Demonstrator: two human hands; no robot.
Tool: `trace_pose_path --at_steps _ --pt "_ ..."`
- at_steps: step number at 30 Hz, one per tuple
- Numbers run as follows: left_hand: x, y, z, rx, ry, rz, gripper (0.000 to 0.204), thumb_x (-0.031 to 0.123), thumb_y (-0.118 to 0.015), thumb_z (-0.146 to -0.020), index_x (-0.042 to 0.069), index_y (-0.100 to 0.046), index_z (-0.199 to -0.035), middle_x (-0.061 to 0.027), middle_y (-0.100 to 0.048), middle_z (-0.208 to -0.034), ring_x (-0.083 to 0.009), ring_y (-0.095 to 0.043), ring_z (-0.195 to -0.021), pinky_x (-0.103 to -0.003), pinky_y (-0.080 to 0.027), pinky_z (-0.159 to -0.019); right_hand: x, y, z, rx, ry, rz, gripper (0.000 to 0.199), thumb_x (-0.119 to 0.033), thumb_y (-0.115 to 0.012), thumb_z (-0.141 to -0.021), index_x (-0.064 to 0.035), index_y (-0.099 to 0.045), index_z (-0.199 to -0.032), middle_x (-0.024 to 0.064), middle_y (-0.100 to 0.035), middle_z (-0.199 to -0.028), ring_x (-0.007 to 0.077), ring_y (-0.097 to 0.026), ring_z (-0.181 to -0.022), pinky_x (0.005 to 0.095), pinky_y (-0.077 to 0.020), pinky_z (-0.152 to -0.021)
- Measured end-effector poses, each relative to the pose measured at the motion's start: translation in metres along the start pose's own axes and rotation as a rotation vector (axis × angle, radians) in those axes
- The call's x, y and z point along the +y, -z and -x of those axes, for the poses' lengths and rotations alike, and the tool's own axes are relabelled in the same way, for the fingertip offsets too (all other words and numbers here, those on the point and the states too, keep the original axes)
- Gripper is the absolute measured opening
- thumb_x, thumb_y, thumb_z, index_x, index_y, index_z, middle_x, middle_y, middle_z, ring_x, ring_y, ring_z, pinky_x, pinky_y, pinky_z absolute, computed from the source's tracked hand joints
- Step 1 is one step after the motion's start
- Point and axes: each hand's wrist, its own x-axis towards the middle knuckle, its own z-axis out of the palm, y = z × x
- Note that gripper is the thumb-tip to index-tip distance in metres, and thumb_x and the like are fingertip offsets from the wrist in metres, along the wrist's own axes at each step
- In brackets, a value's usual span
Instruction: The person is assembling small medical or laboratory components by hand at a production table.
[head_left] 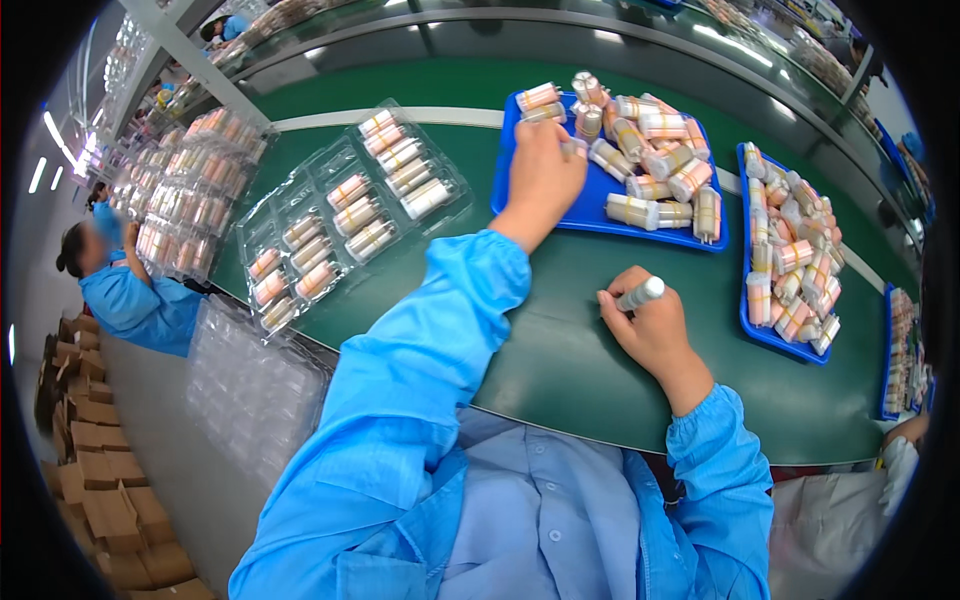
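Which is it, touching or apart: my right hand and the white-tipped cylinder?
Touching: head view shows the right hand closed around the white-tipped cylinder.

Bright, white ceiling tubes point(38, 175), glare on clear tray point(335, 165), fisheye-bent edges

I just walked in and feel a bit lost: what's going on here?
A person is working with wrapped cylinders at a green table. The left hand is at the left end of a blue tray piled with them; its fingertips' grip is unclear. The right hand holds a pale, marker-like stick above the table. More cylinders lie in rows in a clear plastic tray to the left.
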Motion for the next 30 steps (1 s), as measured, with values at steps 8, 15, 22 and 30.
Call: trace_pose_path --at_steps 8,15,22,30 --pt "0.015 0.02 0.011 -0.215 -0.009 -0.411 0.058 0.036 -0.08 -0.079 -0.003 -0.054 -0.113 -0.0275 -0.06 -0.109 -0.0428 -0.064 -0.098 -0.047 -0.056 -0.079 0.004 -0.002 0.002 0.017 -0.02 0.014 0.016 -0.016 -0.073 -0.088 -0.0058 -0.061 -0.083 0.0101 -0.06 -0.075 0.0309 -0.061 -0.063 0.0418 -0.0492 -0.059" --pt "-0.017 0.016 0.001 -0.071 -0.083 -0.336 0.037 0.019 -0.072 -0.079 0.004 -0.061 -0.111 -0.0221 -0.062 -0.105 -0.0392 -0.062 -0.095 -0.047 -0.051 -0.085 0.005 0.001 -0.001 0.008 -0.036 0.01 0.017 -0.017 -0.072 -0.088 -0.0061 -0.061 -0.083 0.0106 -0.059 -0.075 0.0319 -0.061 -0.064 0.0423 -0.0492 -0.059" --pt "0.064 0.079 0.053 -0.396 -0.284 -0.014 0.033 0.016 -0.079 -0.078 0.004 -0.064 -0.106 -0.0112 -0.065 -0.098 -0.0278 -0.063 -0.089 -0.038 -0.052 -0.079 0.018 0.014 0.002 0.193 -0.101 -0.059 0.014 -0.014 -0.073 -0.087 -0.0043 -0.064 -0.082 0.0114 -0.062 -0.069 0.0284 -0.062 -0.06 0.0373 -0.0488 -0.057" --pt "0.052 0.071 0.103 -0.664 -0.197 0.21 0.046 0.009 -0.086 -0.073 0.007 -0.066 -0.114 -0.0058 -0.068 -0.101 -0.0186 -0.061 -0.086 -0.031 -0.053 -0.078 -0.003 0.029 -0.002 0.282 -0.055 -0.314 0.013 -0.007 -0.071 -0.09 -0.0002 -0.062 -0.082 0.0065 -0.062 -0.077 0.0131 -0.057 -0.064 0.0301 -0.044 -0.057"
